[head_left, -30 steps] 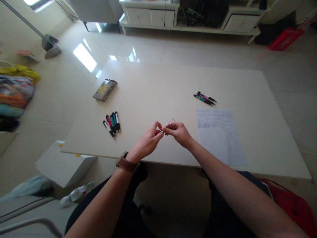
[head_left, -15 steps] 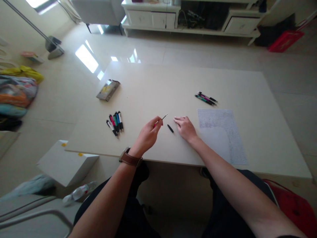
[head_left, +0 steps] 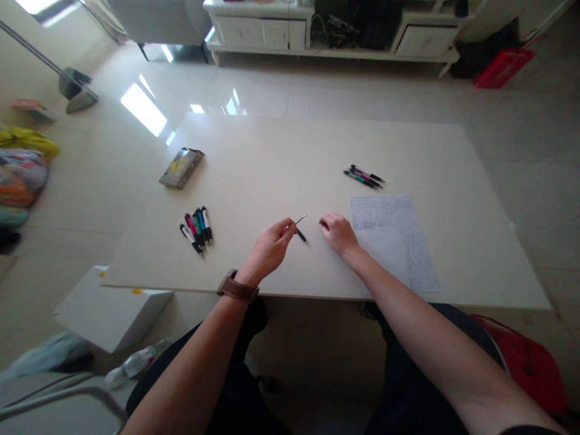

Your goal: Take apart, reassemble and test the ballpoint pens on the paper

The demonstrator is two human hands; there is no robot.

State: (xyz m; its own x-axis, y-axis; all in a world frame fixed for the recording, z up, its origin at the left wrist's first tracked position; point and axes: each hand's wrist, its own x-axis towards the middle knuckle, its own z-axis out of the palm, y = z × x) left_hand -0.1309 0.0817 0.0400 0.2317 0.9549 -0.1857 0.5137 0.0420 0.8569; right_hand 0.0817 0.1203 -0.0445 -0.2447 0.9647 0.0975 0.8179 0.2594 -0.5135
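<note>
Your left hand grips the pen over the table, probably so its refill sticks out free; the black piece lies just beside; your right hand curls, whether round anything I cannot tell.

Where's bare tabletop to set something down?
White rectangular table: free between the flat grey-yellow box and three slim black-ended pens, and right of the white paper sheet. Crowded: front centre, left hand holding a pink and metal pen piece beside a small black tube, right hand nearby.
</note>
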